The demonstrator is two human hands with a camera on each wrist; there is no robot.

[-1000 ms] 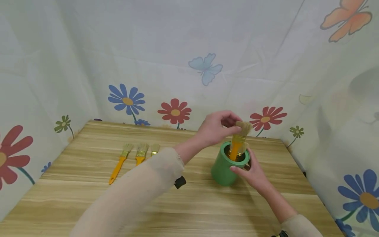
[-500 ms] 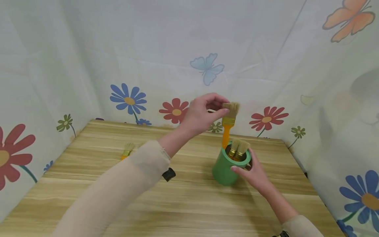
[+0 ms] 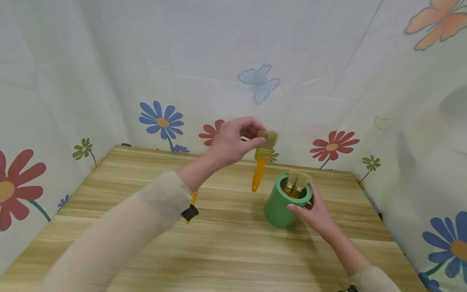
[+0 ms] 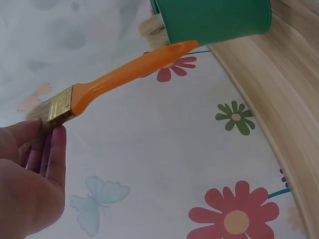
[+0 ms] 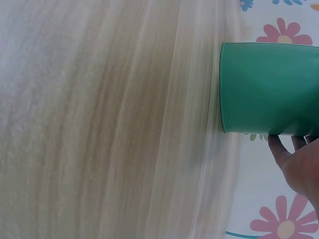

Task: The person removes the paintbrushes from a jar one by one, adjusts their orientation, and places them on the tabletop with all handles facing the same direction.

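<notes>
My left hand (image 3: 233, 140) pinches a paintbrush (image 3: 260, 166) by its pale bristles, the orange handle hanging down above the table. In the left wrist view, thumb and fingertips grip the paintbrush (image 4: 129, 72) just past its brass ferrule. A green can (image 3: 278, 211) stands on the wooden table to the right of that brush. Around the can's right side curls my right hand (image 3: 316, 215), thumb at the front near the rim. Two more paintbrushes (image 3: 298, 180) stand bristles up inside the can, their handles hidden. In the right wrist view, fingers touch the can's side (image 5: 269, 89).
Part of an orange brush handle (image 3: 193, 197) shows beside the left wrist's black strap (image 3: 190, 212); the left forearm hides the rest. A white curtain (image 3: 204, 61) with flowers and butterflies hangs behind the wooden table (image 3: 233, 251) and at its sides.
My left hand has lifted a paintbrush out of the can and carried it left. The right hand keeps holding the can in place. The left forearm now covers most of the brushes lying at left.
</notes>
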